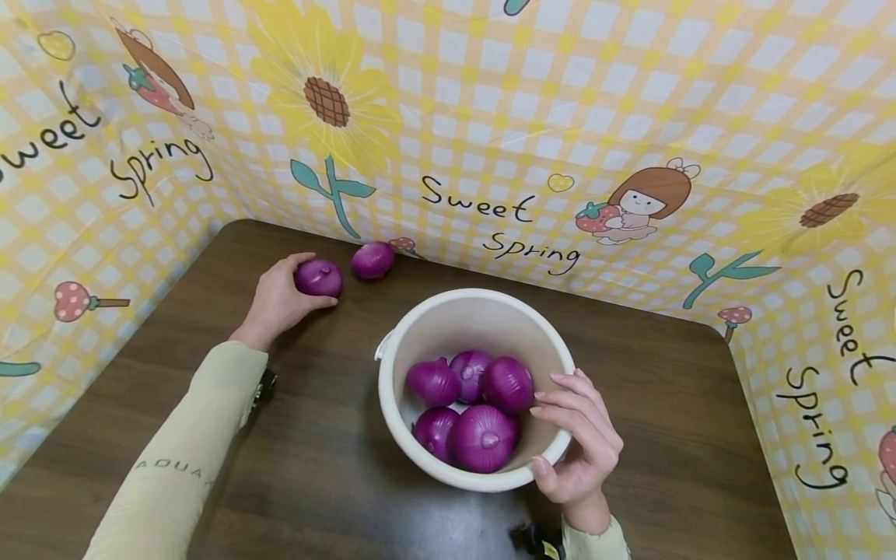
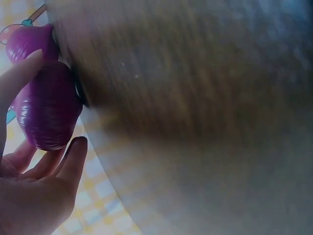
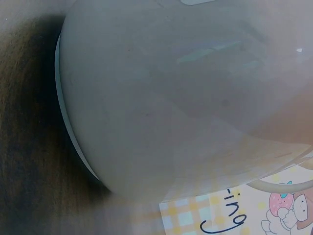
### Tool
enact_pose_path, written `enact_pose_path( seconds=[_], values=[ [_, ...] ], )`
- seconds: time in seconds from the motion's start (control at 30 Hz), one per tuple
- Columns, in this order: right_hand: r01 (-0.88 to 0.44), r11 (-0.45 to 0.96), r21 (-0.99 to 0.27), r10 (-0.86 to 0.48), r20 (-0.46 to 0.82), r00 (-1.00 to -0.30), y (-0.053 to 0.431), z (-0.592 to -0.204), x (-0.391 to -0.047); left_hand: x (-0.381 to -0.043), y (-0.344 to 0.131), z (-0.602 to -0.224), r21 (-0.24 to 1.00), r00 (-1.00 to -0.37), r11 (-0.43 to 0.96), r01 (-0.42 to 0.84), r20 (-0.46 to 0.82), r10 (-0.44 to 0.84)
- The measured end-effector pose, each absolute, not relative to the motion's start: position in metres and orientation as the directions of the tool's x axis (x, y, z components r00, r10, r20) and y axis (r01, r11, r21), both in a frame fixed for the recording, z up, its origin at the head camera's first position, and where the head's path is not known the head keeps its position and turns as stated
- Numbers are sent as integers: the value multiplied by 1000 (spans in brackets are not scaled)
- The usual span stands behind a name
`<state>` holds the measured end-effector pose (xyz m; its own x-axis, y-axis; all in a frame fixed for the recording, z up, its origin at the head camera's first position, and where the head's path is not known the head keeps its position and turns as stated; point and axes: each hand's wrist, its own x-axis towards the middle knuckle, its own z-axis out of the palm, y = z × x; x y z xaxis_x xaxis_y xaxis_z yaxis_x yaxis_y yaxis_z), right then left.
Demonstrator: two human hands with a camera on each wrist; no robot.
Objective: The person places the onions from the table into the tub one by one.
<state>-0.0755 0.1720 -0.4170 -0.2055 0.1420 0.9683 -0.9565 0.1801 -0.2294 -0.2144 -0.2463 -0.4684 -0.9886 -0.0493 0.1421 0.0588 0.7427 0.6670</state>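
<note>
My left hand (image 1: pixel 283 299) grips a red onion (image 1: pixel 319 278) near the table's far left corner, fingers on its far side and thumb on its near side. In the left wrist view that onion (image 2: pixel 49 105) sits between thumb and fingers. Just right of it, another red onion (image 1: pixel 372 260) lies by the back edge. A white bucket (image 1: pixel 483 487) stands mid-table with several red onions (image 1: pixel 484 438) at its bottom. My right hand (image 1: pixel 584 435) holds the bucket's right rim, fingertips over the inside. The bucket's outer wall (image 3: pixel 156 107) fills most of the right wrist view.
The dark wooden table (image 1: pixel 315 467) has rounded far corners. Yellow checked cloth (image 1: pixel 476 117) with printed flowers and figures rises along its back and sides. On the bucket's left rim is a white handle joint (image 1: pixel 382 347).
</note>
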Motion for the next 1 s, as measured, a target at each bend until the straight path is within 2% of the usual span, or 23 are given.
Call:
enact_pose_path(
  seconds=[1.0],
  values=[
    [-957,182,-226,140,969,-202,172,-417,-75,-208,-242,-463,679,-984,729,90,175,-42]
  ],
)
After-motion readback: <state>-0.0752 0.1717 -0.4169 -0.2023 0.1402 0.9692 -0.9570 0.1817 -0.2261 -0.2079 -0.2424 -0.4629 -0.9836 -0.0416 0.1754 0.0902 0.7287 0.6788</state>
